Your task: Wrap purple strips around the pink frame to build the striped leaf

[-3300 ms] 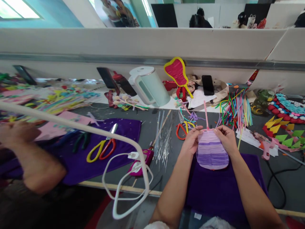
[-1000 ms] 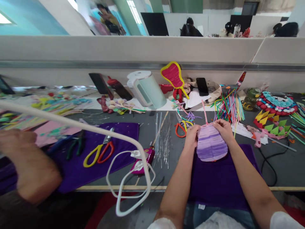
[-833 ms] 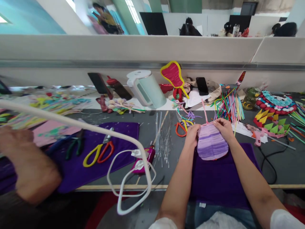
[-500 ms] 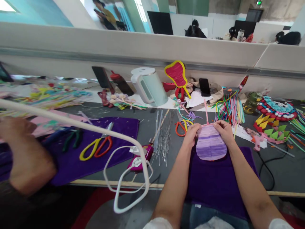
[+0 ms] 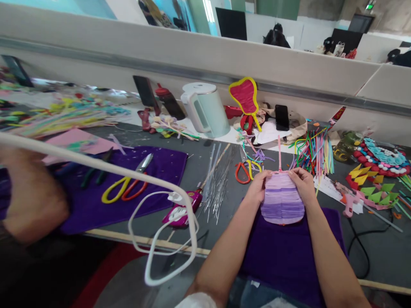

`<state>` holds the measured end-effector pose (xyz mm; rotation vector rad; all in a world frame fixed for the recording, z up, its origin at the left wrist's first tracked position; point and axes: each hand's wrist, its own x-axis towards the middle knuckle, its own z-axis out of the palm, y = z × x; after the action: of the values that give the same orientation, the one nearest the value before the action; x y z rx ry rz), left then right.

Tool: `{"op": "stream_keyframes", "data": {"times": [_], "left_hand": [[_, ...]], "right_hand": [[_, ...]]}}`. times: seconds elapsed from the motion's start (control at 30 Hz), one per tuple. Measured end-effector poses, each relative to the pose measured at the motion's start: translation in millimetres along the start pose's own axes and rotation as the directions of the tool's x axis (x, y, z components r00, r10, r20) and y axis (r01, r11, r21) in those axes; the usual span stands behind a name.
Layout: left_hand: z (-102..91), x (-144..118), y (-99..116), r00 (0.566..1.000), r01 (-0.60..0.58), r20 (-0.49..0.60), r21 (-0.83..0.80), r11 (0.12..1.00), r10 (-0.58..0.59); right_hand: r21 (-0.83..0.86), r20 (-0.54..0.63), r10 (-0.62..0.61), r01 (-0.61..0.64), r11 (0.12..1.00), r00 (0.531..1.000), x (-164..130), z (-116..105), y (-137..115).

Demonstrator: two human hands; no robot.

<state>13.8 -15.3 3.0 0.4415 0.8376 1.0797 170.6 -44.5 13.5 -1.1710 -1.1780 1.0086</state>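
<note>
Both my hands hold a flat craft piece (image 5: 282, 199) made of purple and lilac strips, shaped like a rounded fan, above a purple cloth (image 5: 289, 252) at the table's near edge. My left hand (image 5: 257, 190) grips its upper left edge and my right hand (image 5: 300, 183) its upper right edge. A pink pipe cleaner (image 5: 279, 153) sticks up from the top of the piece between my hands.
Orange-handled scissors (image 5: 241, 171) and thin metal wires (image 5: 216, 182) lie left of my hands; coloured pipe cleaners (image 5: 316, 149) and a pink glue gun (image 5: 348, 201) lie right. A kettle (image 5: 205, 109) stands behind. Another person's arm (image 5: 28, 192) and a white cable (image 5: 160, 231) are at the left.
My hands and the purple piece keep their grip and place on the table. The view has tilted and shifted slightly. The other person's arm at the left has moved a little.
</note>
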Motion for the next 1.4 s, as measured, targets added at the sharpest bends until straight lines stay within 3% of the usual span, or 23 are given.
{"op": "stream_keyframes", "data": {"times": [0.2,0.43,0.5,0.57,0.67,0.73,0.97,1.4], "left_hand": [[-2.1,1,-2,0.971,-0.231,-0.015,0.193,0.954,0.238],[-4.1,3,-4,0.99,-0.14,-0.001,0.119,0.983,0.141],[-1.3,1,-5,0.989,-0.147,-0.008,0.133,0.98,0.149],[2.6,-2,-6,0.984,-0.17,-0.032,0.165,0.972,0.177],[7.0,-6,-7,0.972,-0.217,-0.053,0.184,0.959,0.23],[7.8,-7,-7,0.964,-0.25,-0.045,0.181,0.951,0.262],[4.8,-4,-12,0.941,-0.326,-0.002,0.25,0.912,0.337],[6.0,-7,-10,0.903,-0.425,0.102,0.368,0.827,0.418]], "right_hand": [[-0.09,-0.02,-0.041,0.039,0.995,0.999,0,1,0],[-0.294,0.018,-0.101,0.102,0.95,0.995,1,-5,3],[-0.448,-0.025,-0.195,0.163,0.879,0.981,-1,-3,2],[-0.635,-0.054,-0.372,0.256,0.729,0.927,-4,2,-1],[-0.779,0.046,-0.553,0.376,0.502,0.832,-12,15,-4],[-0.79,0.106,-0.559,0.411,0.455,0.823,-16,22,-5],[-0.791,0.123,-0.53,0.406,0.458,0.839,-21,30,-4],[-0.699,0.023,-0.496,0.369,0.613,0.868,-20,33,-3]]}}
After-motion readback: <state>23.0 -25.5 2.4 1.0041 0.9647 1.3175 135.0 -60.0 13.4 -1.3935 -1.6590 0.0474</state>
